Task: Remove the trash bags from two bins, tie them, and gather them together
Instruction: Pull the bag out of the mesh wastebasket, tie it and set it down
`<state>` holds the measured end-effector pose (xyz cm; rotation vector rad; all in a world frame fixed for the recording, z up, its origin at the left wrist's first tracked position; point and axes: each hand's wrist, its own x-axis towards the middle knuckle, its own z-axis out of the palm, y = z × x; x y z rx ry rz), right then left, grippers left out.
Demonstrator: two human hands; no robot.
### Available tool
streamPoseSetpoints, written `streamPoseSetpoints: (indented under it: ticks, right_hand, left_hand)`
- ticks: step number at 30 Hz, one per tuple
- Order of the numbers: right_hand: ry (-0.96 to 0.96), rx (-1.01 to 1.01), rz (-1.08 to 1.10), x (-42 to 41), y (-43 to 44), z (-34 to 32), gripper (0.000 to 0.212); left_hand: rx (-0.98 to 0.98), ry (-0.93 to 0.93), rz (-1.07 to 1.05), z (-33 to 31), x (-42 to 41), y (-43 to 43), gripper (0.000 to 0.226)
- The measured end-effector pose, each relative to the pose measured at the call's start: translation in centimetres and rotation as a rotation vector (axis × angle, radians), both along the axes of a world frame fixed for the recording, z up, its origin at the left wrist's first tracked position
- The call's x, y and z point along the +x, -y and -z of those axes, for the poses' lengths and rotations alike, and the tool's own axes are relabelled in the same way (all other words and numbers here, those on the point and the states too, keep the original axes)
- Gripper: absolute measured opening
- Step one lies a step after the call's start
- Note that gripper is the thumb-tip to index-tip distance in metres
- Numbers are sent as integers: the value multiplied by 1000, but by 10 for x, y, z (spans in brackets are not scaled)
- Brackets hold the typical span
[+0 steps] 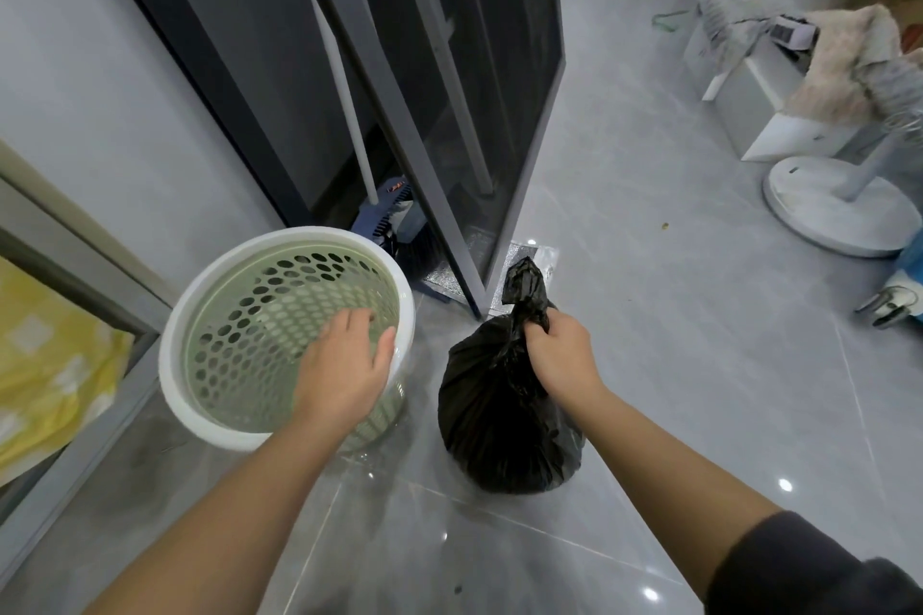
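A dark glass door [499,125] stands ajar on grey floor tiles [674,365] — white fan base [839,210] right, yellow cloth [45,365] left.

We see even, cool indoor light, small glare spots on the glossy floor tiles [649,415], soft shadows, and wide-angle bending toward the edges

**Colours on the grey floor**

The trash bag [504,415] was glossy black. The bin [279,335] had a white rim and a pale green wall pierced with rows of round holes. The floor tiles [674,365] were light grey with faint marbling. The door frame [524,165] was dark grey. A yellow cloth [45,365] carried pale square patches. The fan base [839,210] was white.
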<state>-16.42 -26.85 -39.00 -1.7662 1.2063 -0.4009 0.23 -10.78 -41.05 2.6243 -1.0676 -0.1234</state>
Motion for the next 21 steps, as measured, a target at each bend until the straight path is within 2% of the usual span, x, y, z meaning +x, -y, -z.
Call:
streamPoseSetpoints:
  ticks: [3, 6, 7, 9, 11, 12, 14, 17, 18, 21]
  right_hand:
    - [42, 88, 37, -6, 0, 0, 34]
    - [73, 186, 57, -19, -3, -3, 27]
    - [80, 195, 55, -24, -4, -3, 26]
    - [106, 218, 47, -34, -6, -4, 27]
    - [118, 230, 19, -41, -7, -4, 30]
    - [115, 231, 3, -43, -8, -4, 30]
    - [116, 239, -11, -47, -9, -1, 30]
    - [129, 298, 6, -53, -12, 7, 25]
    - [145, 327, 23, -54, -13, 9, 24]
    - [197, 403, 138, -58, -12, 14, 26]
  left_hand:
    - [-157, 74, 107, -15, -23, 18, 29]
    - [-229, 13, 355, -17, -48, 35, 27]
    - [-189, -54, 460, -13, -55, 38, 37]
    - [-13, -214, 564, -1, -67, 42, 71]
    - [73, -321, 516, 14, -78, 47, 92]
    - [62, -350, 476, 21, -84, 51, 93]
    - [24, -369, 422, 37, -93, 59, 75]
    - [-108, -373, 368, 55, -101, 64, 24]
    - [-148, -395, 351, 59, -103, 64, 20]
    - [-162, -531, 402, 62, -110, 64, 28]
